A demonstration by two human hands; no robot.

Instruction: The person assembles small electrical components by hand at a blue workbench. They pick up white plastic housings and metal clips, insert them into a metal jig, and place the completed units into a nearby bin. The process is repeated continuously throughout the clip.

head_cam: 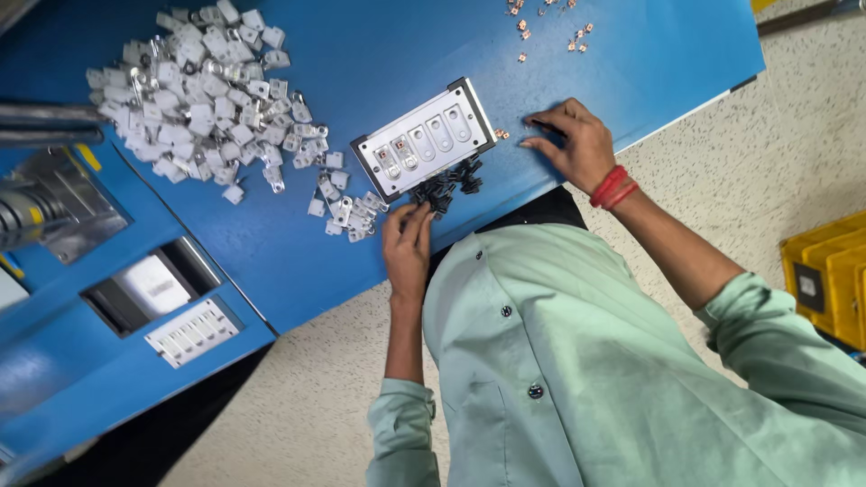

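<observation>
A grey metal fixture plate (424,138) with a row of slots lies on the blue table (379,54); two left slots hold small copper-coloured pieces. A little heap of black parts (446,185) sits against its near edge. My left hand (406,245) reaches that heap with its fingertips bunched together on a black part. My right hand (573,142), with red thread around the wrist, rests on the table just right of the plate. Its thumb and forefinger are apart beside a few tiny copper pieces (501,134).
A big pile of white and metal clips (194,86) covers the table's far left, trailing toward the plate. Loose copper contacts (546,27) lie at the far right. A blue machine with a slotted white plate (191,332) stands at left. Yellow crates (834,275) sit on the floor at right.
</observation>
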